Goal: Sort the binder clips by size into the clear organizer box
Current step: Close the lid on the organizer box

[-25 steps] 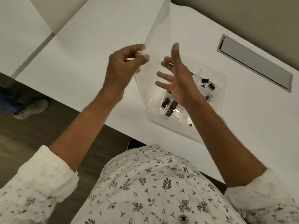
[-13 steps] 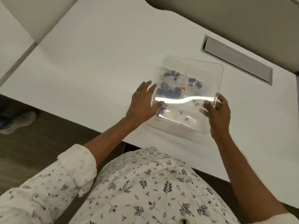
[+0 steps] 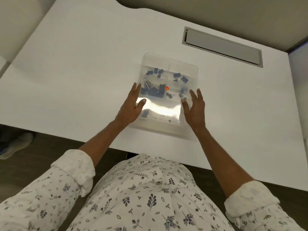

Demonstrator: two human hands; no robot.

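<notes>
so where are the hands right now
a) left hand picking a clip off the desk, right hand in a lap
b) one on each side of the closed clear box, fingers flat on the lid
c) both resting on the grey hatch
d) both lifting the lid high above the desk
b: the left hand and right hand lie open at the two sides of the clear organizer box, fingers spread on its lid, with the binder clips inside.

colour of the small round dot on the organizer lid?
Orange-red dot, mid-lid of the clear organizer box; seen in the head view.
</notes>
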